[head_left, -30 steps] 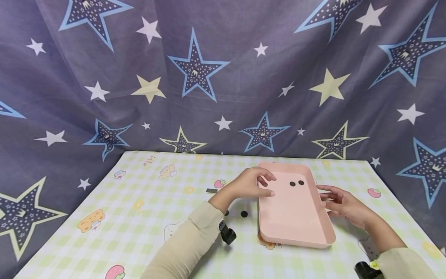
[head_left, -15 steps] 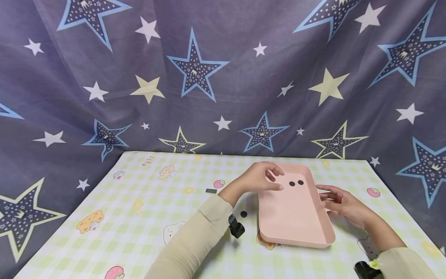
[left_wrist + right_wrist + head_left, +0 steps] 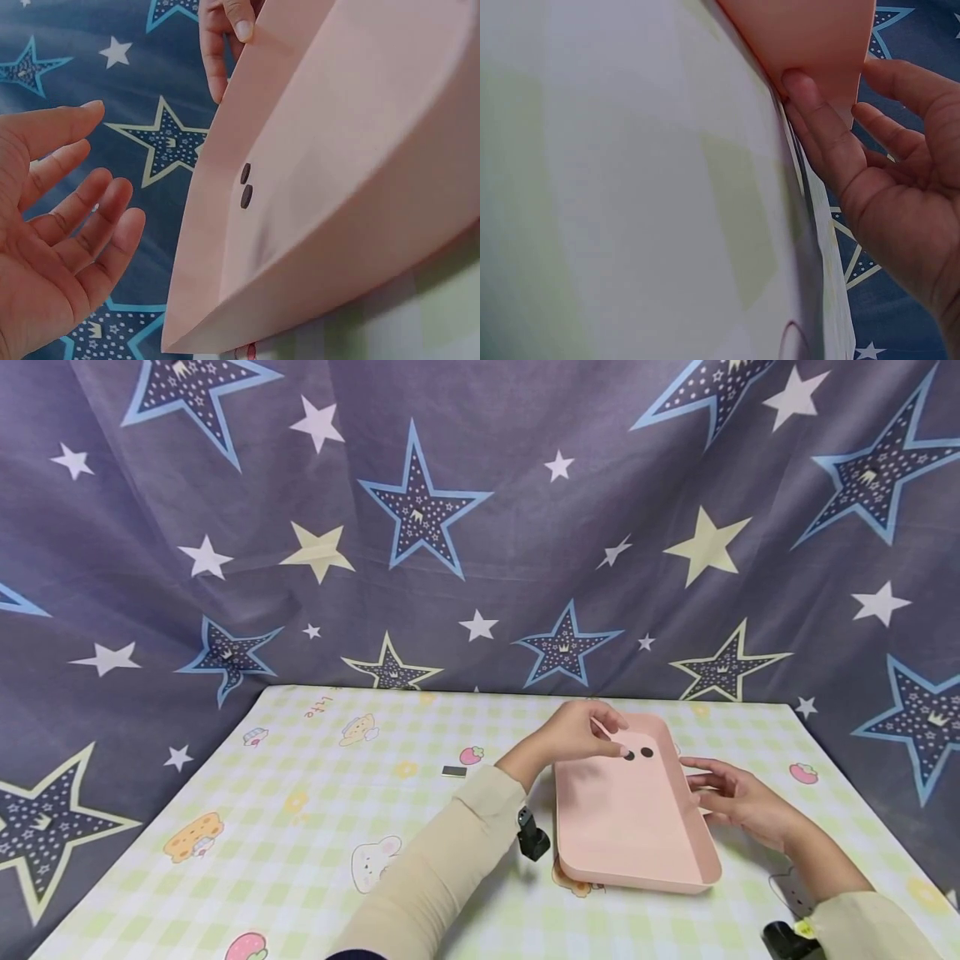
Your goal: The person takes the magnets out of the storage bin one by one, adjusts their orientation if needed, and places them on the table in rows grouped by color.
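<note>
A pale pink rectangular tray [image 3: 622,827] lies on the right half of the table. Two small black discs [image 3: 647,752] sit side by side on its floor near the far end. My left hand [image 3: 573,732] hovers over the tray's far left part, holding nothing. Its thumb tip overlaps one disc in the head view, while the left wrist view shows the hand [image 3: 67,232] apart from both discs [image 3: 246,196], fingers relaxed. Along the right side, my right hand [image 3: 742,802] touches the tray's outer wall [image 3: 810,45] with its fingertips, the fingers loosely bent.
A small dark, light-edged rectangular piece [image 3: 453,772] lies on the checked tablecloth [image 3: 300,877] left of the tray. A star-patterned curtain [image 3: 480,527] hangs behind the table's far edge. Black wrist cameras [image 3: 532,835] are strapped to both sleeves.
My left hand has moved right and away from me, farther over the tray. Its sleeve now hides black discs seen earlier on the tablecloth. The right hand and tray stay put.
</note>
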A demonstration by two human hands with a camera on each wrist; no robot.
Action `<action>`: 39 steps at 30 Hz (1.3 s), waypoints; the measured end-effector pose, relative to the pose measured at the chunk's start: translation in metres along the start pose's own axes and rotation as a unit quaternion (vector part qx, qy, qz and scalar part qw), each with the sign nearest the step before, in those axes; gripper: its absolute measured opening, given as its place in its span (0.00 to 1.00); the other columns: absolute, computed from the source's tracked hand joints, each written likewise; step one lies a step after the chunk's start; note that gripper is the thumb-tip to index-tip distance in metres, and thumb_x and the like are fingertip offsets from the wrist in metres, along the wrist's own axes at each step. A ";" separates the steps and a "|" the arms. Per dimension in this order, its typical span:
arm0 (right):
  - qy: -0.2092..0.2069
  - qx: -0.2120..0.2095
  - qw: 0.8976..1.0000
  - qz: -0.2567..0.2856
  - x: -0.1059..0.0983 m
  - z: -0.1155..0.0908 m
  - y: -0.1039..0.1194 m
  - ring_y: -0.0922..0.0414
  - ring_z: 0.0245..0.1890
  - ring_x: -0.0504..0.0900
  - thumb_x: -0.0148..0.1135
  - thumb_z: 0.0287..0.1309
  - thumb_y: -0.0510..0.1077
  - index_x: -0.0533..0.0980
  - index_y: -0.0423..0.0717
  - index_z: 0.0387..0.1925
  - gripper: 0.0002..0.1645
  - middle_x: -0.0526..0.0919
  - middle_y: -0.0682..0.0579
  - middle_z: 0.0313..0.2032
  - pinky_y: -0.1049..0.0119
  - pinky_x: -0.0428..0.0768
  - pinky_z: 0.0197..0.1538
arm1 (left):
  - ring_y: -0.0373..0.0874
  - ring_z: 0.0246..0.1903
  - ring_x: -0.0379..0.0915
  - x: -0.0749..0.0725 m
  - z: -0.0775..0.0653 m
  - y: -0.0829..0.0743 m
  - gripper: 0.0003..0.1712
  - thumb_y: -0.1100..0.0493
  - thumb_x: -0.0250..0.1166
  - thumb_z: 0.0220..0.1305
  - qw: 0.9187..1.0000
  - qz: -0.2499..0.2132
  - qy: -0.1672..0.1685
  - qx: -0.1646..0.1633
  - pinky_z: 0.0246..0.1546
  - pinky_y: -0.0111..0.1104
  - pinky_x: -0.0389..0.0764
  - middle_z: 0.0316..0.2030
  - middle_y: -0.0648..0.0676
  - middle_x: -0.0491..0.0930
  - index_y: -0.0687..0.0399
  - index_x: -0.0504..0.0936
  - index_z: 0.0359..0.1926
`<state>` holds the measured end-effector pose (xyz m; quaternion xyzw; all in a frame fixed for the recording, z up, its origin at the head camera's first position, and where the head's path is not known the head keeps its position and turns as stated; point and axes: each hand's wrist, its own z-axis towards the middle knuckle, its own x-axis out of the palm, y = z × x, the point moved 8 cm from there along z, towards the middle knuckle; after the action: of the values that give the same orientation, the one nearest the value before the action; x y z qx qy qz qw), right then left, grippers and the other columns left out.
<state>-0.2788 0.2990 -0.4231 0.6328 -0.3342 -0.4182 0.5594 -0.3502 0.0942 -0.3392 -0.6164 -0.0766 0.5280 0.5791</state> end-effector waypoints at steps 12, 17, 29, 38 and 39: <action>-0.001 0.011 1.000 0.002 0.000 0.000 -0.001 0.58 0.50 0.80 0.53 0.70 0.35 0.57 0.41 0.72 0.32 0.74 0.45 0.55 0.57 0.82 0.47 | 0.36 0.35 0.79 0.009 0.017 0.011 0.15 0.65 0.75 0.52 0.999 -0.033 -0.014 -0.032 0.36 0.22 0.78 0.41 0.58 0.84 0.61 0.86 0.43; -0.007 0.014 1.000 -0.010 0.000 0.000 0.000 0.57 0.49 0.80 0.53 0.70 0.36 0.52 0.34 0.72 0.35 0.73 0.42 0.56 0.56 0.82 0.47 | 0.33 0.35 0.77 0.014 0.027 0.021 0.16 0.65 0.76 0.51 0.998 -0.031 -0.025 -0.041 0.35 0.22 0.77 0.37 0.52 0.85 0.62 0.86 0.42; -0.010 0.014 1.000 -0.016 -0.001 0.001 0.000 0.58 0.49 0.81 0.53 0.70 0.36 0.52 0.35 0.73 0.35 0.72 0.40 0.57 0.57 0.82 0.47 | 0.36 0.34 0.77 0.029 0.036 0.049 0.15 0.65 0.77 0.49 0.993 -0.017 -0.047 -0.104 0.36 0.22 0.76 0.39 0.56 0.85 0.61 0.87 0.41; -0.005 0.009 1.000 -0.014 0.000 0.000 0.000 0.58 0.50 0.80 0.52 0.70 0.36 0.53 0.36 0.73 0.34 0.71 0.39 0.57 0.57 0.82 0.47 | 0.40 0.38 0.79 0.046 0.040 0.057 0.16 0.68 0.76 0.48 0.996 0.007 -0.031 -0.087 0.36 0.20 0.75 0.39 0.56 0.85 0.62 0.87 0.42; -0.008 0.011 1.000 -0.014 0.000 0.001 0.000 0.58 0.50 0.80 0.53 0.70 0.36 0.53 0.35 0.73 0.35 0.71 0.39 0.57 0.57 0.82 0.47 | 0.41 0.38 0.79 0.048 0.040 0.057 0.16 0.68 0.76 0.48 0.996 0.015 -0.028 -0.083 0.36 0.19 0.75 0.39 0.56 0.85 0.62 0.87 0.42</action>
<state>-0.2795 0.2989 -0.4229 0.6399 -0.3343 -0.4279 0.5437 -0.3885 0.1350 -0.4027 -0.6481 -0.1274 0.5458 0.5156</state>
